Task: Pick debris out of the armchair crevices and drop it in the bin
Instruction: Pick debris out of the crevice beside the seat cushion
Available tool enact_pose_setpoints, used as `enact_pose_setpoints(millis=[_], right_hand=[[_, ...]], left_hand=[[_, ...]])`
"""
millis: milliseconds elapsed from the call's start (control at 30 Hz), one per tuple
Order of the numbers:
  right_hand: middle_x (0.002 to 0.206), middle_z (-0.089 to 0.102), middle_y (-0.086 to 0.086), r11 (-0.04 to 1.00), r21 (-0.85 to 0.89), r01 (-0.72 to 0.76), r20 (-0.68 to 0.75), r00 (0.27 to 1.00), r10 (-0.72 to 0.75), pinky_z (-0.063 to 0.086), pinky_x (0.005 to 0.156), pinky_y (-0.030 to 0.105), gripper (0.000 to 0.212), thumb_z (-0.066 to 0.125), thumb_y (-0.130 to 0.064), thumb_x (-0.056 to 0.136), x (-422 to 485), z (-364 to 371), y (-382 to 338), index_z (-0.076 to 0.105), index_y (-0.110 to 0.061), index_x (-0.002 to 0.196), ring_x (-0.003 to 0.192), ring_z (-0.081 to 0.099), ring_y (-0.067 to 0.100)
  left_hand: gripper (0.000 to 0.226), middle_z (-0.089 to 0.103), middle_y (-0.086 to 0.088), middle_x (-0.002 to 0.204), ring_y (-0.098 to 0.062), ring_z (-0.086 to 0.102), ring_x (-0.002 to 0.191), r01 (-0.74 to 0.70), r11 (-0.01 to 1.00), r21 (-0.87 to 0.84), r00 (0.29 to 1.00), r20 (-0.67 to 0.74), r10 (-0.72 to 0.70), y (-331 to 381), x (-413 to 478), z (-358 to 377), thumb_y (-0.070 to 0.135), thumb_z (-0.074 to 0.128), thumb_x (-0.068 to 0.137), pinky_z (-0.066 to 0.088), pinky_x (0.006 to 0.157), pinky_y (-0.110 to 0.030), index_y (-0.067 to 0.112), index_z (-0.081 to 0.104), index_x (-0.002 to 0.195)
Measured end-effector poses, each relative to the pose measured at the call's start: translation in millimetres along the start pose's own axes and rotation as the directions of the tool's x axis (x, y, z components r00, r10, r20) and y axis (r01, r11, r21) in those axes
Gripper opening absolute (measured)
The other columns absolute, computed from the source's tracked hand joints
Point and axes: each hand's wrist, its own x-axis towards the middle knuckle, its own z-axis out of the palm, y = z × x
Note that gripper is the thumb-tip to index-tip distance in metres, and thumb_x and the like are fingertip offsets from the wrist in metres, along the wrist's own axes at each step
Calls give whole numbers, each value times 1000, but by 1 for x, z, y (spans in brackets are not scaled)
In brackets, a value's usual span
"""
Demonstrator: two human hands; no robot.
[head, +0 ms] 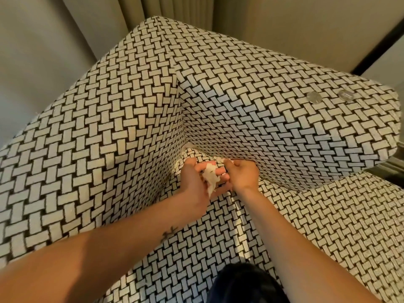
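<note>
Armchair (240, 106) crevice: hands (197, 182) (243, 174) round tissue (210, 179) (crumpled)

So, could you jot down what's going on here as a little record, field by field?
Setting: woven-pattern armchair, curtain behind
Work spot: corner crevice where seat, back and arm meet
Left hand: cupped, holds crumpled paper
Right hand: fingers curled at the crevice, beside a small white scrap; a pinch cannot be confirmed
Also there: two round silvery discs, likely coins, on top of the arm at the picture's right
Bin: not in view
</note>
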Motion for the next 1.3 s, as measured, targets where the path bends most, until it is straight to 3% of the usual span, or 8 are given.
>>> enact_pose_setpoints(millis=[167, 333, 500, 600, 733, 933, 1133, 1300], right_hand=[[53, 61, 11, 980, 196, 25, 28, 999, -31, 48, 46, 30, 40, 60, -33, 101, -21, -16, -2, 71, -8, 71, 42, 49, 15], [54, 57, 6, 914, 393, 102, 98, 983, -152, 41, 41, 27, 19, 59, -30, 102, -49, -38, 3, 77, -28, 103, 45, 48, 18], [93, 77, -4, 890, 410, 200, 201, 932, -301, 53, 65, 17, 21, 65, -23, 98, -67, -47, 2, 76, -28, 115, 75, 66, 3], [108, 71, 6, 899, 366, 241, 208, 920, -332, 59, 85, 31, 20, 69, -25, 95, -66, -48, 3, 77, -32, 112, 98, 67, 20], [104, 61, 18, 902, 370, 222, 273, 902, -334, 49, 68, 15, 23, 73, -17, 91, -65, -49, 3, 78, -28, 111, 83, 59, 12], [102, 74, -3, 898, 428, 101, 213, 954, -209, 58, 89, 31, 25, 57, -22, 102, -56, -50, 10, 70, -29, 122, 97, 68, 17], [97, 63, -5, 965, 80, 251, 302, 916, -264, 53, 59, 35, 46, 54, -20, 103, -33, -35, 11, 48, -33, 147, 64, 51, 15], [115, 65, 2, 799, -407, 443, 226, 896, -382, 53, 81, 29, 40, 58, -28, 101, -16, -19, -4, 57, -29, 141, 92, 64, 17]], left_hand=[[56, 74, -25, 85, -37, 70, 72, -3, 1000, -9, 1000, 9, 3, 0, 2, -1, 44, 32, 107, 63, 66, -55, -2, 62, 118], [47, 71, -21, 82, -33, 69, 71, -8, 1000, 17, 999, 41, 8, 0, 1, -2, 38, 35, 107, 62, 55, -44, 2, 63, 102], [28, 75, -19, 95, -31, 72, 92, -7, 992, 122, 989, 145, -11, -3, 2, -3, 23, 46, 103, 63, 80, -50, 2, 63, 101], [21, 69, -23, 124, -35, 65, 116, 3, 978, 210, 986, 160, -38, -4, 6, -4, 20, 58, 97, 53, 103, -53, 4, 66, 106], [20, 70, -14, 120, -25, 63, 111, -30, 943, 330, 994, 109, -7, -8, 9, -5, 15, 58, 99, 53, 99, -42, 10, 67, 116], [13, 63, -11, 93, -23, 58, 86, -65, 947, 313, 998, 19, 62, -7, 11, -4, 6, 51, 97, 52, 89, -39, 6, 64, 94], [15, 56, -5, 75, -20, 51, 71, -83, 937, 340, 996, 2, 88, -6, 9, -3, 10, 50, 96, 44, 70, -34, 7, 62, 89], [21, 55, -6, 70, -18, 49, 70, -94, 927, 364, 995, 14, 96, -6, 5, -5, 13, 46, 97, 41, 65, -31, 8, 63, 85]])
